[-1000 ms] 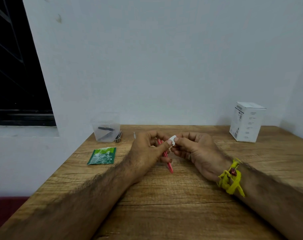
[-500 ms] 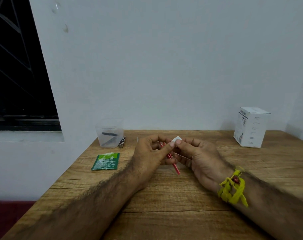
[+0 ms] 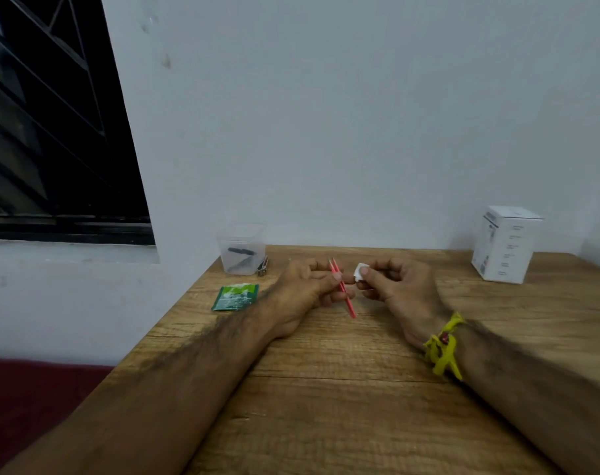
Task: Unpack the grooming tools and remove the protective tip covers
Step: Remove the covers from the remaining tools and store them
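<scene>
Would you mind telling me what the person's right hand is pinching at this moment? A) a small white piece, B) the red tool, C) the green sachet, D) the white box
A: the right hand pinches a small white piece between thumb and fingers, apart from the red tool, which the left hand holds.

Bare wooden table (image 3: 326,406) left open between the forearms, clear container (image 3: 241,248) and green sachet (image 3: 235,297) set far left, white box (image 3: 506,245) far right.
</scene>
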Demonstrator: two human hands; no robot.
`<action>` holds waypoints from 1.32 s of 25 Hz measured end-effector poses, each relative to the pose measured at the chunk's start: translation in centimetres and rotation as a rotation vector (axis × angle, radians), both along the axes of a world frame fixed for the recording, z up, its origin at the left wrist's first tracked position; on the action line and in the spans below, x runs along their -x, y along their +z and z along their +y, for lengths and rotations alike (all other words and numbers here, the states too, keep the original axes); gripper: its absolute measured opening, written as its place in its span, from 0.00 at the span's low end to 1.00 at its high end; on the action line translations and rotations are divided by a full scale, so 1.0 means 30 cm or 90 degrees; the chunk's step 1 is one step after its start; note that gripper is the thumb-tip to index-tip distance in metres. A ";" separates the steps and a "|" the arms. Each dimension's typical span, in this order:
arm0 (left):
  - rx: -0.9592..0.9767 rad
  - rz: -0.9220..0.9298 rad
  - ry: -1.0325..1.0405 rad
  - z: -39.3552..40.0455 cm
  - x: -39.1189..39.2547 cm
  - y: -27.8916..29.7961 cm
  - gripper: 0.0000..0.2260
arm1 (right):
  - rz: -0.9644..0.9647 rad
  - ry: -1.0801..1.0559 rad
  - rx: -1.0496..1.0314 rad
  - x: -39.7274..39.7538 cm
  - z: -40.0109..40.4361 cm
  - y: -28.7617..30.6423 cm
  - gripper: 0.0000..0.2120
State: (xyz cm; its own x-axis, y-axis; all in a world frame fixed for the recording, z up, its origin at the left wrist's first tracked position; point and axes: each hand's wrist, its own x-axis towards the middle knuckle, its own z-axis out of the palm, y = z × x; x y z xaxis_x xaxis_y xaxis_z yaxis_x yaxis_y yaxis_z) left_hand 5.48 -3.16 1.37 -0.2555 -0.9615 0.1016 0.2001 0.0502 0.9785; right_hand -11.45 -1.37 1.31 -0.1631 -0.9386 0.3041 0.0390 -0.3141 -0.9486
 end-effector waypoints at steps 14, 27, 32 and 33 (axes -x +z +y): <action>0.052 -0.072 0.092 0.064 -0.010 0.018 0.14 | 0.113 -0.212 -0.118 -0.102 -0.086 0.053 0.06; 0.239 -0.613 0.544 -0.293 -0.350 0.400 0.11 | 0.270 -0.189 0.114 -0.214 -0.193 0.008 0.01; 0.171 -0.874 0.477 -0.382 -0.322 0.316 0.15 | 0.245 -0.161 0.119 -0.209 -0.190 0.006 0.02; 0.158 -0.907 0.459 -0.388 -0.317 0.302 0.15 | 0.238 -0.159 0.122 -0.210 -0.191 0.004 0.02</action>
